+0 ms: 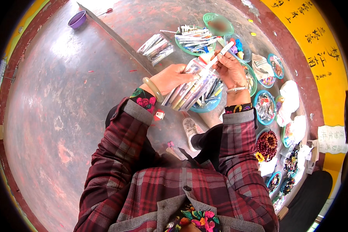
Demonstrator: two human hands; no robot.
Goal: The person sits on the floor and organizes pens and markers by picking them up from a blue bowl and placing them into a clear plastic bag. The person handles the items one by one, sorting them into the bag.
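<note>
My left hand (174, 78) is closed round the upper edge of a clear plastic bag (185, 92) packed with long pens, which hangs tilted in front of me. In my right hand (231, 71) a white pen (221, 55) is pinched, slanting up to the right; its lower end is at the bag's mouth. Behind the bag, a blue basket (205, 109) with more loose pens is partly hidden. Farther off, a second bag of pens (156, 49) lies on the floor beside a green basket (180, 45) heaped with pens.
Baskets line the right side, one holding silvery packets (265, 107) and another dark red beads (266, 145). White cloth bundles (290, 94) sit by them. A purple basin (77, 19) and red-handled scissors (109, 11) are far left. My shoe (190, 131) is below the bag.
</note>
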